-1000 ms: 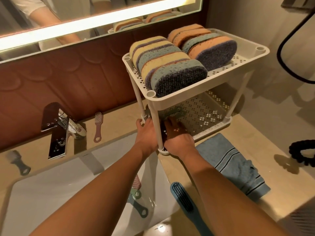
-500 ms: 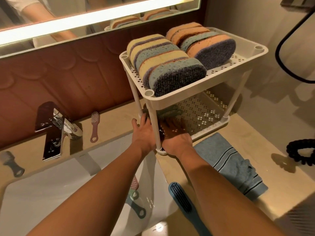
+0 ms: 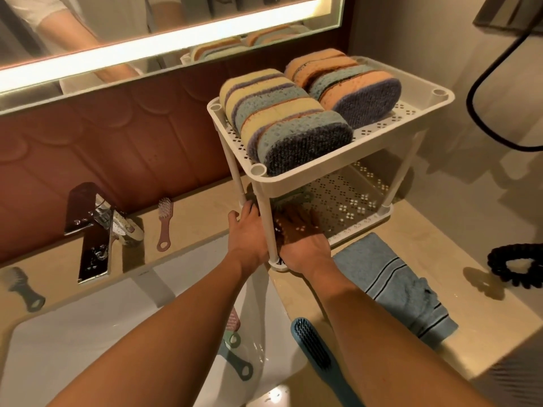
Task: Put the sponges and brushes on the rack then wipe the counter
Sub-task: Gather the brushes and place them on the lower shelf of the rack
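Note:
A white two-tier rack (image 3: 408, 133) stands on the counter, with several striped sponges (image 3: 293, 127) packed on its top shelf. My right hand (image 3: 302, 239) lies palm down on the lower shelf, its fingertips at a green brush (image 3: 296, 198) and hidden under the top shelf's rim. My left hand (image 3: 246, 230) rests against the lower shelf's left corner, fingers apart. A pink brush (image 3: 164, 224) lies behind the sink and a grey brush (image 3: 22, 289) at the far left. Two small brushes (image 3: 238, 356) lie in the basin. A large blue brush (image 3: 314, 353) sits on the counter near my right forearm.
A blue striped towel (image 3: 393, 289) lies in front of the rack. The chrome faucet (image 3: 94, 227) stands behind the white sink (image 3: 88, 333). A black coiled cord (image 3: 514, 268) rests at the right, near the wall. A lit mirror hangs above.
Both hands stay at the rack's lower shelf. My left thumb has spread away from the fingers, and my right hand has reached slightly further in toward the green brush.

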Available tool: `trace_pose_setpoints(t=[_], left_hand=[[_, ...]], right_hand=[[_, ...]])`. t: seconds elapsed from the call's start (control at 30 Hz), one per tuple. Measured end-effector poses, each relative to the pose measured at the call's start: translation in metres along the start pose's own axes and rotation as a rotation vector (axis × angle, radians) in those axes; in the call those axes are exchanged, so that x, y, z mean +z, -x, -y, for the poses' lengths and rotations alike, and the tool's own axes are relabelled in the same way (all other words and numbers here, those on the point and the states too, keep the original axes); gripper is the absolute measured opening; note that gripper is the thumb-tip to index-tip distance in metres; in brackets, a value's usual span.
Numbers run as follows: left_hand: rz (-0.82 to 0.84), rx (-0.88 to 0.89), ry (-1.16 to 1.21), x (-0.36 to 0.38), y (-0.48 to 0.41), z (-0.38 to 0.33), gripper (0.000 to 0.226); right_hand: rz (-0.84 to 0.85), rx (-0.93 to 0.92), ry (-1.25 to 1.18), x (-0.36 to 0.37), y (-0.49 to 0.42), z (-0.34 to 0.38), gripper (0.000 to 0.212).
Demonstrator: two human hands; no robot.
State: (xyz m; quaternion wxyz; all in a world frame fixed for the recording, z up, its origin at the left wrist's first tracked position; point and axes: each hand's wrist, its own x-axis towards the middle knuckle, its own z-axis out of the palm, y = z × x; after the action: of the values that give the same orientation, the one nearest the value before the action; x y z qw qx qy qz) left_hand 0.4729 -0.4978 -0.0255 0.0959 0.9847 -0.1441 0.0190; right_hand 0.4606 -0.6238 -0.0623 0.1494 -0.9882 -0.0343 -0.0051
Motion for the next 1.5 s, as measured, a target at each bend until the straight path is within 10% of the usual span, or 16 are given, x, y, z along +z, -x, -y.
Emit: trace_pose_setpoints(t=[0.2, 0.5, 1.2, 1.5], left_hand=[[-0.295, 0.09, 0.019, -0.017, 0.012, 0.0, 0.016], [0.091, 0.091, -0.154, -0.024, 0.089, 0.014, 0.063], [0.13, -0.1, -0.072, -0.017, 0.228, 0.106, 0.066], [0.164, -0.125, -0.051, 0.018, 0.248, 0.149, 0.047]], right_hand=[[-0.042, 0.1, -0.085, -0.007, 0.013, 0.005, 0.024], [-0.176, -0.077, 0.236, -0.054, 0.083, 0.029, 0.027], [-0.083, -0.35, 0.102, 0.011, 0.152, 0.136, 0.033], [0.23, -0.429, 0.178, 0.063, 0.146, 0.139, 0.045]])
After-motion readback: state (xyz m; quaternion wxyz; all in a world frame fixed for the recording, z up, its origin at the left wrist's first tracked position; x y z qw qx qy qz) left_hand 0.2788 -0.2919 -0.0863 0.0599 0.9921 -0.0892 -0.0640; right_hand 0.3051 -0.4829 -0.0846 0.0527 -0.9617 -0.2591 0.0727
